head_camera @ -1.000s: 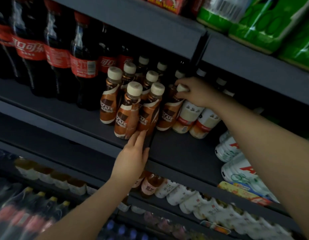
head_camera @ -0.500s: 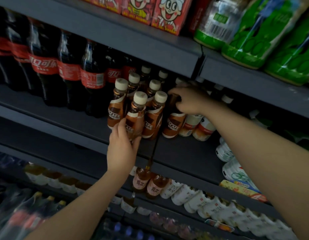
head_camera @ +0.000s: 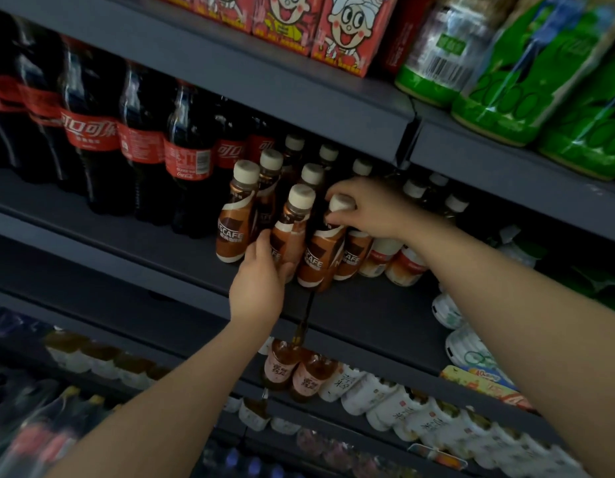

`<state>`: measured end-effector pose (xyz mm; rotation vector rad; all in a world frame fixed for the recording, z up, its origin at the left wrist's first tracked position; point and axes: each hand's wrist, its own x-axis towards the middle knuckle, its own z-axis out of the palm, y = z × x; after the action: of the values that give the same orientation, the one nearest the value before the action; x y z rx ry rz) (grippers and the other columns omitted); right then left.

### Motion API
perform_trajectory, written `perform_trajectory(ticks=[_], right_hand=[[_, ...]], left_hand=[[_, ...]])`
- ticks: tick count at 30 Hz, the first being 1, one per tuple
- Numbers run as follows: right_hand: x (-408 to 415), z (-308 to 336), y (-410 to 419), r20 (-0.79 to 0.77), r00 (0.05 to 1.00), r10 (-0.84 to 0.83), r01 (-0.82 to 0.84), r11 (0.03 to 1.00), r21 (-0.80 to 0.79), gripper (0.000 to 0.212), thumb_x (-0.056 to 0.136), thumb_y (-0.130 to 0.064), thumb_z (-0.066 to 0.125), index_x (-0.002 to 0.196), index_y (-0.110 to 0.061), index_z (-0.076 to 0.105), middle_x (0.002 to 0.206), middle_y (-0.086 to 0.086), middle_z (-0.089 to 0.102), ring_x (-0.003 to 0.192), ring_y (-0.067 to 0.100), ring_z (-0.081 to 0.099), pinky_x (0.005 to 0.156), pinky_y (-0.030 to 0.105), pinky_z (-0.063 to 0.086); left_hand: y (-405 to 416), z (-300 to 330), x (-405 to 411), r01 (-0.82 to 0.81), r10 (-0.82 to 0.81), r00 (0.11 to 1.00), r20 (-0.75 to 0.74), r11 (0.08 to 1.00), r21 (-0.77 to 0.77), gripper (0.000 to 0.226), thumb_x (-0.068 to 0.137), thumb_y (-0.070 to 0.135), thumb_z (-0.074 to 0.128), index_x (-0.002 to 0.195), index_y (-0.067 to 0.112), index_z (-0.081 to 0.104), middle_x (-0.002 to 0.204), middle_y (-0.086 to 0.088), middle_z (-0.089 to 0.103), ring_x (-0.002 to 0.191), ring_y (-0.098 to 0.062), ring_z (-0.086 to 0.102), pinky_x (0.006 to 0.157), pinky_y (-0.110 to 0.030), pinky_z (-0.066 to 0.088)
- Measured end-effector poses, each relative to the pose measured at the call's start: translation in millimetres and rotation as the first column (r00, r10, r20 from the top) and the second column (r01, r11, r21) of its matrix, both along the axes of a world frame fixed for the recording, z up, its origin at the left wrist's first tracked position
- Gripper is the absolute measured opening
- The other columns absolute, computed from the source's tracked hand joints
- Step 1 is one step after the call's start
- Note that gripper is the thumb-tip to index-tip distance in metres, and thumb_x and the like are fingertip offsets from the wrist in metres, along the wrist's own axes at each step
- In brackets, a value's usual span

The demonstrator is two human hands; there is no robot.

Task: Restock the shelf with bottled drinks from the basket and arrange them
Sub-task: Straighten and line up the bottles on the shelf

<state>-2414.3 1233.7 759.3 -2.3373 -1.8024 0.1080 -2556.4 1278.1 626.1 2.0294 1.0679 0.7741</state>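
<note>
Right hand [head_camera: 364,208] fingers pinch the cap of a coffee bottle [head_camera: 321,253] on the shelf [head_camera: 368,305]; left hand [head_camera: 259,281] fingers curl round the neighbouring bottle [head_camera: 292,229], left of it.

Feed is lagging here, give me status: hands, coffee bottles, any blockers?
Left hand holds front coffee bottle. Right hand grips neighbouring bottle's cap. Cola bottles stand clear, left.

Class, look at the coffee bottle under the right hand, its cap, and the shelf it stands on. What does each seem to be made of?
Coffee bottle: probably plastic, wrapped in a glossy printed brown sleeve that catches the light.
Cap: cream, matte, likely plastic; the right hand grips it.
Shelf: dark grey, flat and thin-edged, probably painted metal.
</note>
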Motion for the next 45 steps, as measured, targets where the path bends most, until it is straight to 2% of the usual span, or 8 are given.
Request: perform_trajectory(ticks=[8, 12, 17, 21, 26, 31, 39, 45], right_hand=[[-4, 4, -33, -0.062, 0.998, -0.016, 0.014, 0.999, -0.038, 0.038, 0.083, -0.021, 0.066, 0.119, -0.010, 0.060, 0.120, 0.009, 0.061, 0.110, 0.020, 0.055, 0.091, 0.029, 0.043], [1, 1, -56, -0.048, 0.990, -0.131, 0.130, 0.991, -0.016, 0.037, 0.084, -0.021, 0.064, 0.120, -0.012, 0.059, 0.121, 0.009, 0.061, 0.108, 0.020, 0.055, 0.085, 0.025, 0.042], [1, -8, -61, -0.115, 0.974, -0.197, 0.205, 0.977, 0.061, 0.033, 0.083, -0.023, 0.064, 0.115, -0.017, 0.059, 0.118, 0.005, 0.062, 0.108, 0.020, 0.057, 0.086, 0.030, 0.047], [5, -4, -54, -0.069, 0.982, -0.174, 0.174, 0.985, -0.014, 0.033, 0.084, -0.032, 0.062, 0.114, -0.019, 0.058, 0.112, -0.003, 0.060, 0.102, 0.014, 0.055, 0.082, 0.028, 0.045], [42, 8, -33, -0.266, 0.909, -0.319, 0.399, 0.850, 0.344, 0.034, 0.095, -0.036, 0.044, 0.113, -0.015, 0.062, 0.119, 0.005, 0.063, 0.114, 0.019, 0.055, 0.088, 0.023, 0.037], [83, 12, 17, -0.296, 0.869, -0.396, 0.421, 0.907, 0.024, 0.039, 0.101, -0.018, 0.035, 0.130, 0.005, 0.045, 0.136, 0.025, 0.048, 0.126, 0.036, 0.044, 0.089, 0.029, 0.039], [101, -2, 54, 0.015, 0.969, -0.245, 0.245, 0.963, -0.110, 0.047, 0.090, -0.017, 0.057, 0.133, -0.004, 0.044, 0.136, 0.017, 0.048, 0.123, 0.031, 0.046, 0.099, 0.032, 0.038], [111, 2, 42, 0.130, 0.974, -0.187, 0.205, 0.968, -0.142, 0.042, 0.087, -0.017, 0.060, 0.127, -0.005, 0.051, 0.129, 0.016, 0.053, 0.117, 0.031, 0.050, 0.097, 0.036, 0.040]], left_hand=[[7, 6, 10, 0.021, -0.022, 0.999, -0.035, 0.999, -0.039, 0.062, 0.092, 0.018, 0.052, 0.144, 0.014, 0.019, 0.145, -0.013, 0.034, 0.120, -0.031, 0.049, 0.084, -0.041, 0.047], [-13, 1, -5, 0.004, -0.003, 1.000, -0.004, 0.989, 0.150, 0.053, 0.085, 0.018, 0.062, 0.132, 0.006, 0.039, 0.130, -0.016, 0.043, 0.118, -0.032, 0.046, 0.088, -0.044, 0.050], [-44, -10, 5, 0.351, -0.357, 0.932, -0.068, 0.933, -0.084, 0.067, 0.083, 0.032, 0.064, 0.139, 0.016, 0.031, 0.140, -0.007, 0.041, 0.127, -0.022, 0.043, 0.102, -0.037, 0.042], [-53, -11, 24, 0.364, -0.360, 0.931, 0.051, 0.920, -0.148, 0.083, 0.080, 0.031, 0.068, 0.145, 0.020, 0.017, 0.148, -0.005, 0.034, 0.133, -0.020, 0.037, 0.106, -0.035, 0.035], [-47, -5, 39, 0.365, -0.336, 0.916, 0.219, 0.924, -0.112, 0.081, 0.077, 0.035, 0.070, 0.142, 0.019, 0.025, 0.144, -0.001, 0.039, 0.129, -0.011, 0.039, 0.100, -0.021, 0.033], [-30, 3, 48, 0.412, -0.386, 0.866, 0.318, 0.911, -0.016, 0.061, 0.078, 0.029, 0.069, 0.131, 0.020, 0.041, 0.131, 0.003, 0.052, 0.120, -0.009, 0.049, 0.099, -0.022, 0.040], [-17, 4, 50, 0.547, -0.497, 0.799, 0.339, 0.835, -0.066, 0.043, 0.076, 0.029, 0.071, 0.100, 0.047, 0.039, 0.109, 0.021, 0.054, 0.104, 0.005, 0.054, 0.087, -0.014, 0.044], [-23, 0, 52, 0.567, -0.484, 0.782, 0.393, 0.814, -0.126, 0.047, 0.070, 0.046, 0.063, 0.110, 0.049, 0.040, 0.121, 0.016, 0.055, 0.110, 0.004, 0.052, 0.092, -0.015, 0.043]])
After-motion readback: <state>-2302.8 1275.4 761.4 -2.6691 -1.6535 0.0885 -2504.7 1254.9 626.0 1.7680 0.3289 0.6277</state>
